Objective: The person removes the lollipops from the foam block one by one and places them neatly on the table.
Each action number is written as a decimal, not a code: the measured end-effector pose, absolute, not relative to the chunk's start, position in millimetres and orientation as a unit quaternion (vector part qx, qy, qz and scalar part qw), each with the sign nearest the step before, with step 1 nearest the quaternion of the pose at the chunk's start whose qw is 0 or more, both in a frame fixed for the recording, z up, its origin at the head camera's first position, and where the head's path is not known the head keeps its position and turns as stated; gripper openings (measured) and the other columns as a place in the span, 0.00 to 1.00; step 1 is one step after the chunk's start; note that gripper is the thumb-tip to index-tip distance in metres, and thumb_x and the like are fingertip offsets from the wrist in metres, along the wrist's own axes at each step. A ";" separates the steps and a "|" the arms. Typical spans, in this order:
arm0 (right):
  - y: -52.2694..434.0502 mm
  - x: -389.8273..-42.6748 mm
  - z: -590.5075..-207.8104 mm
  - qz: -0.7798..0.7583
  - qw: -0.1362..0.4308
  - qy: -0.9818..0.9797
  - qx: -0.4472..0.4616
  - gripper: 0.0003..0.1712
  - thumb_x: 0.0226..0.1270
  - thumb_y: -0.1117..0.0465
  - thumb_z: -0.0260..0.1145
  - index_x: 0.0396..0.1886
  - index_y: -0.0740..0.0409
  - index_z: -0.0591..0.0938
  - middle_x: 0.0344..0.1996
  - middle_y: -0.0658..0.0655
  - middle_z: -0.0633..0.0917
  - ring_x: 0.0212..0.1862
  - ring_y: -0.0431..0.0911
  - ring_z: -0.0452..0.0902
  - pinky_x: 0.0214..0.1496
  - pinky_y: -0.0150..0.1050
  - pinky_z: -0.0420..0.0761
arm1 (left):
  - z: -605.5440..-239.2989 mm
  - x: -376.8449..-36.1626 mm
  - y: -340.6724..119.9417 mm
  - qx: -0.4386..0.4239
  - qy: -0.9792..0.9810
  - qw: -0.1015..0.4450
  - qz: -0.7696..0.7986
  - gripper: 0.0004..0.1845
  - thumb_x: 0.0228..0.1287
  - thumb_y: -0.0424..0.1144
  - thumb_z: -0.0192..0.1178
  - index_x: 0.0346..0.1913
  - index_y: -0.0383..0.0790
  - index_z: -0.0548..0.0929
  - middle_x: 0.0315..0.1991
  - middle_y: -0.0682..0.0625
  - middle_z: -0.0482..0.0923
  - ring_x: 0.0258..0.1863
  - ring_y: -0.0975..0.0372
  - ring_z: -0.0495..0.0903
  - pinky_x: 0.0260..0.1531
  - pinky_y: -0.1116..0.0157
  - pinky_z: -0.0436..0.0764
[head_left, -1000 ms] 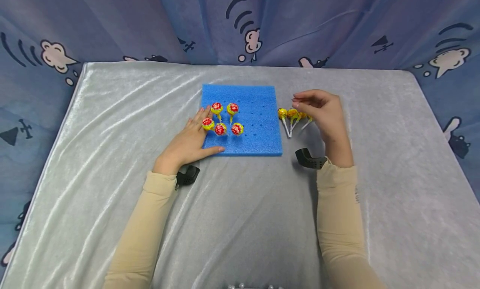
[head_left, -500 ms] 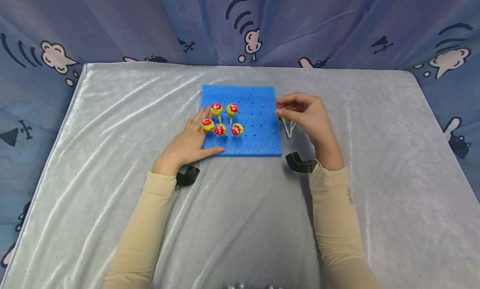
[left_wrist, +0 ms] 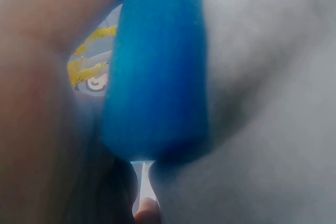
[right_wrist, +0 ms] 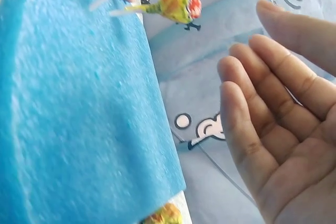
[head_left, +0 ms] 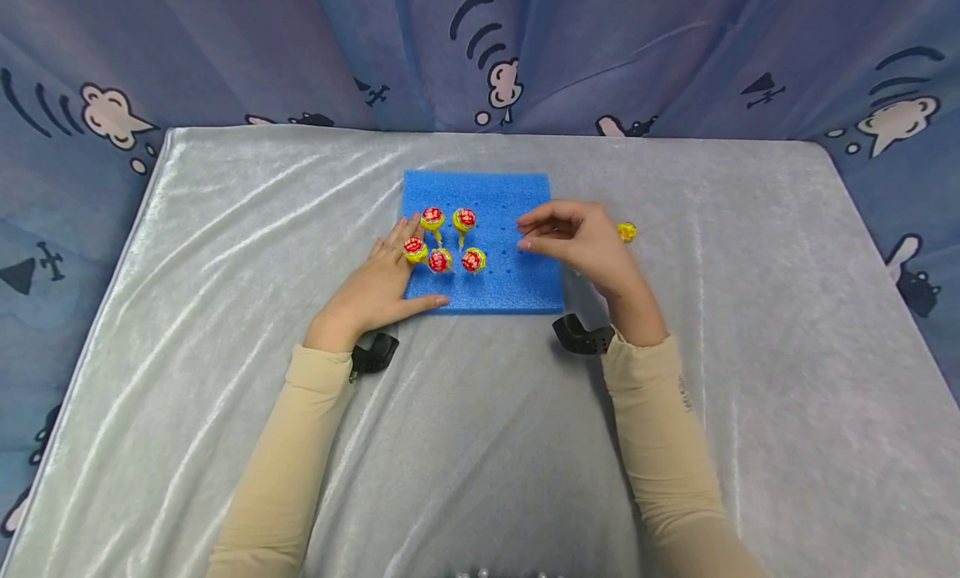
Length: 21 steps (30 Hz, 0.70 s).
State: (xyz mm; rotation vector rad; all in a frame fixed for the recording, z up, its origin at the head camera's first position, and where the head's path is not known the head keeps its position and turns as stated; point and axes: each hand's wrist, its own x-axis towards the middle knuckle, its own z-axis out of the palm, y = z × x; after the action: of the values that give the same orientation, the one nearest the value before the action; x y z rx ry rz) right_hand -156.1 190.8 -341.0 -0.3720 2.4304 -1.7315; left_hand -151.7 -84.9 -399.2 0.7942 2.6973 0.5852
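Five lollipops [head_left: 465, 219] stand in the foam [head_left: 525, 290], all in its left half. A loose lollipop [head_left: 627, 232] lies on the counter [head_left: 480, 444], beyond the right hand [head_left: 585, 240]. That hand has moved left over the foam, its grip parted and holding nothing, so this pass seems to add no lollipop. The left hand [head_left: 378, 278] rests on the foam's left edge, fingers extended, grasping nothing.

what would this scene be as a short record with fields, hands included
foam block: blue, on pale cloth
planted lollipops: five, in the foam's left half
left hand: resting on the foam's left side
right hand: above the foam's right side, holding nothing visible
loose lollipop: yellow head showing right of the right hand in head view
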 end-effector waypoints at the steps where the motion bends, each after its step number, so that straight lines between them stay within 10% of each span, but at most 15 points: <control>1: 188.8 -156.0 -341.5 -0.575 0.074 0.805 -0.127 0.14 0.56 0.73 0.69 0.42 0.75 0.82 0.39 0.69 0.83 0.36 0.43 0.80 0.42 0.32 0.80 | -399.0 -151.7 -84.9 0.274 0.931 0.134 0.202 0.45 0.61 0.64 0.54 0.62 0.21 0.67 0.75 0.45 0.30 0.73 0.55 0.28 0.69 0.51 0.41; 21: 156.3 -150.7 -351.3 -0.540 0.133 0.815 -0.165 0.16 0.53 0.69 0.73 0.43 0.68 0.83 0.38 0.60 0.84 0.38 0.47 0.78 0.42 0.35 0.80 | -399.1 -151.6 -84.0 0.272 0.929 0.139 0.208 0.45 0.61 0.64 0.54 0.61 0.22 0.70 0.75 0.46 0.30 0.73 0.56 0.28 0.69 0.50 0.41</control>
State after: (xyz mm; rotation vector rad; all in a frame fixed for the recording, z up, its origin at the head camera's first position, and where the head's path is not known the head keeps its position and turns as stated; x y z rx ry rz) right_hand -150.7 156.3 -351.3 -0.4787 2.3630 -1.5655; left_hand -151.6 -84.0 -399.1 0.7879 2.6864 0.6024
